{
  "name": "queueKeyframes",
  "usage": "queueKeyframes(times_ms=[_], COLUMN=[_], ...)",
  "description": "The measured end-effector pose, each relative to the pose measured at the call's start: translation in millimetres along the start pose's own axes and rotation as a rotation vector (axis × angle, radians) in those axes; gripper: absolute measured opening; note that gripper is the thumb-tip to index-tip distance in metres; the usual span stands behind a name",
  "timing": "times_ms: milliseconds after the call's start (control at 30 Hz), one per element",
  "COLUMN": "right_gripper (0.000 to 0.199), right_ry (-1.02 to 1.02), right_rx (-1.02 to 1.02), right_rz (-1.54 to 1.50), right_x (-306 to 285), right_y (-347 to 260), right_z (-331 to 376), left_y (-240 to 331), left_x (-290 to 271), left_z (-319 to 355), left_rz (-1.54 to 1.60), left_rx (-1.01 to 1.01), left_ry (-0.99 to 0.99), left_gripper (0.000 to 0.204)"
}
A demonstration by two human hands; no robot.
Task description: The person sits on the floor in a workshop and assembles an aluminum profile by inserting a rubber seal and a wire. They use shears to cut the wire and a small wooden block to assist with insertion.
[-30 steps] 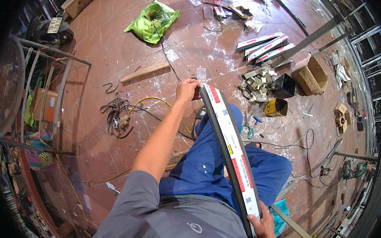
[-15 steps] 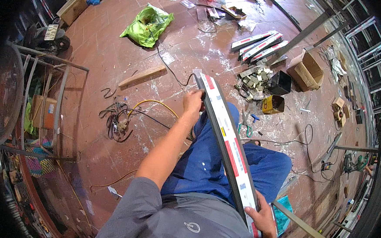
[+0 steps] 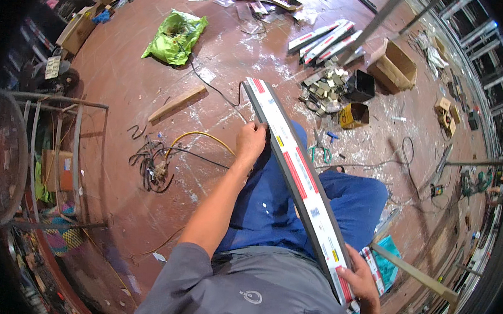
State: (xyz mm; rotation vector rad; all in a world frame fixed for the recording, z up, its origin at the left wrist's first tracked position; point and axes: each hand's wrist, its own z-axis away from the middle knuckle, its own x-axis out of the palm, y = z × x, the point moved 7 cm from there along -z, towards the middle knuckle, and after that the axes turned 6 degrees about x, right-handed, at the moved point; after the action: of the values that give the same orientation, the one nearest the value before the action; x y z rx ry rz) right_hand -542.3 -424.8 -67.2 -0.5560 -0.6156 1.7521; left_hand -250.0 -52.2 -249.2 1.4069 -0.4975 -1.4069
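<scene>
Two bare hands are attending to one long bar (image 3: 301, 177), black-edged, with a white strip and red panels showing on its upper face. Landmark: the person's blue trousers (image 3: 260, 206).

Bar: slanting over the trousers, its far end reaching beyond them, its near end lying toward their right hip.

Left hand (image 3: 251, 140): hovering over the trousers' far left part, fingers curling in at the bar's left edge. Grip: what the fingertips are pinching or pressing is hidden; cannot tell.

Right hand (image 3: 361, 276): gripping the bar close to its near end, right of the trousers' waist; thumb is lying on the labelled face, fingers are wrapping the right side.

Black cord (image 3: 204, 83): running from a lime-green bag (image 3: 175, 40), far left beyond the trousers, to the bar's far end.

Left of the trousers: a tangle of dark cables (image 3: 150, 168) is lying on the floor; a wooden block (image 3: 177, 104) is resting farther out.

Beyond the trousers, rightward: green-handled scissors (image 3: 322, 155) are lying nearest; a yellow tin (image 3: 351, 120) is standing past these, then a heap of small metal pieces (image 3: 328, 87). Several similar bars (image 3: 326, 42) are lying together farthest out.

Right of the trousers: a teal sheet (image 3: 391, 255) is lying close by.
</scene>
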Motion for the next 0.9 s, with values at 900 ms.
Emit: queueKeyframes(times_ms=[900], right_gripper=[0.08], right_ry=[-0.116], right_rx=[-0.091], right_rz=[-0.052], right_x=[25.3], right_y=[-79.3], right_z=[-107.8], left_y=[53.3], left_x=[30.7], left_z=[235.6], left_rz=[0.292], left_rx=[-0.252], left_ry=[-0.703], left_gripper=[0.035])
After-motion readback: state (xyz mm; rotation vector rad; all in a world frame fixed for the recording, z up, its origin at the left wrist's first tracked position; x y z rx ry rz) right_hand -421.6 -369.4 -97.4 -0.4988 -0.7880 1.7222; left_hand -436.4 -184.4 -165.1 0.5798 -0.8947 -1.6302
